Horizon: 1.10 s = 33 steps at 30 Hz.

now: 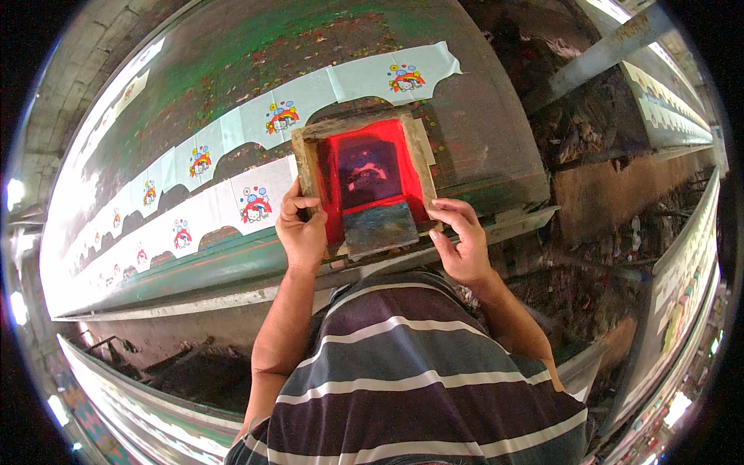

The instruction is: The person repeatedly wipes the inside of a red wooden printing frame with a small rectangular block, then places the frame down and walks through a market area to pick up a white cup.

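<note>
A wooden-framed printing screen (304, 167) lies at the near edge of a long table, red ink coating its inside around a dark mesh with a cartoon design. My left hand (302, 232) grips the frame's left side near its lower corner, thumb and fingers closed on the wood. On the opposite side my right hand (463, 242) pinches the lower right corner. A flat, dark squeegee (381, 229) rests across the frame's near side, its edge against the red ink. Part of the pale cloth under the screen is hidden.
Two rows of pale cut cloth pieces, such as this printed piece (253, 203), run along the green, ink-stained table (473, 116). Each carries a colourful cartoon print. Another table with cloth (666, 116) stands far right, past a slanting metal beam (604, 58). Debris lies between the tables.
</note>
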### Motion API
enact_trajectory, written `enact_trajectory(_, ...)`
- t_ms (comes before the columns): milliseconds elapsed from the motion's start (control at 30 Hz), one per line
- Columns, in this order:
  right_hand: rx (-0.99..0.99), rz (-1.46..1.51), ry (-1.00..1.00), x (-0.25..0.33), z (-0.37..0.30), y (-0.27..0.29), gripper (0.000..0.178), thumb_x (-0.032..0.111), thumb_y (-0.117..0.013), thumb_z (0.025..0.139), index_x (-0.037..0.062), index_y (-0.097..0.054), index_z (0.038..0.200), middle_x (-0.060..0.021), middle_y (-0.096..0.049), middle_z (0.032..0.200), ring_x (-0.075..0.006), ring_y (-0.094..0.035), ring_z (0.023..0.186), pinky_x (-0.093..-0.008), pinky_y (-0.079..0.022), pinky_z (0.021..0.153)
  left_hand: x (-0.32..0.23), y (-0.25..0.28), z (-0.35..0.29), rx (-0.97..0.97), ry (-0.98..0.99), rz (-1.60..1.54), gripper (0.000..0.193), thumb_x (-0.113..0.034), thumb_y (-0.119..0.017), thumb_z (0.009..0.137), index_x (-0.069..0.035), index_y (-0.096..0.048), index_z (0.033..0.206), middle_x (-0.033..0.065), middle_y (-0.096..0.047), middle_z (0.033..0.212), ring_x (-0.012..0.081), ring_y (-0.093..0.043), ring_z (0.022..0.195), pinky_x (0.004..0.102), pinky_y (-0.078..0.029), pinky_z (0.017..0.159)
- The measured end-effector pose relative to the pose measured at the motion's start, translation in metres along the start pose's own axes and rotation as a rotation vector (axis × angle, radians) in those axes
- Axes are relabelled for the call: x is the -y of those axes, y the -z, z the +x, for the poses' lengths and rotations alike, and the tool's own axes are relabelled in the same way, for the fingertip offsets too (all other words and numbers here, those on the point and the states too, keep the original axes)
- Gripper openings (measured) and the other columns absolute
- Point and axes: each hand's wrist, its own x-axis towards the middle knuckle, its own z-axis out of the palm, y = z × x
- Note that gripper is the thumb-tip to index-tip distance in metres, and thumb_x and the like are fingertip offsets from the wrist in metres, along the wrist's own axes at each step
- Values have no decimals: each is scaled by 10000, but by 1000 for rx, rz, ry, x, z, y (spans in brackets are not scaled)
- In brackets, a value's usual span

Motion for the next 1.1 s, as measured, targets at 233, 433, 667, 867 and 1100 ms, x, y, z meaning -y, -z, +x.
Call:
enact_trajectory(233,67,-161,269,11,12,-1,374,84,-849,932,67,-773,1298,-157,-718,1389,-404,-700,1278,-523,-557,1113,4,3,-1,-11,40,-60,295,197,-697,820,-47,-736,980,271,-590,1692,297,-593,1534,404,-442,1255)
enact_trajectory(433,303,-309,390,23,24,-22,417,167,-860,900,106,-780,1305,-91,-684,1361,-334,-618,1391,-530,-532,1134,6,4,2,-3,63,-16,274,176,-703,815,-46,-763,965,280,-607,1672,322,-593,1542,414,-437,1265)
enact_trajectory(667,440,-468,486,30,51,-32,371,168,-699,965,83,-775,1318,-87,-706,1286,-319,-652,1271,-496,-559,1069,0,0,-1,0,-88,205,232,133,-720,826,-51,-786,950,284,-630,1639,345,-615,1525,405,-453,1249)
enact_trajectory(867,612,-489,429,34,100,-18,309,93,-668,967,56,-782,1252,-113,-744,1164,-338,-727,1151,-493,-587,1045,-10,-3,-3,-13,-92,244,235,128,-715,825,-55,-793,950,247,-638,1629,337,-621,1508,402,-474,1224)
enact_trajectory(1100,533,-477,373,5,189,-31,365,-4,-621,946,46,-791,1265,-162,-748,1185,-370,-727,1213,-509,-578,1101,-13,-5,-6,-24,-71,241,246,127,-717,811,-61,-792,950,235,-636,1631,340,-637,1477,399,-483,1205)
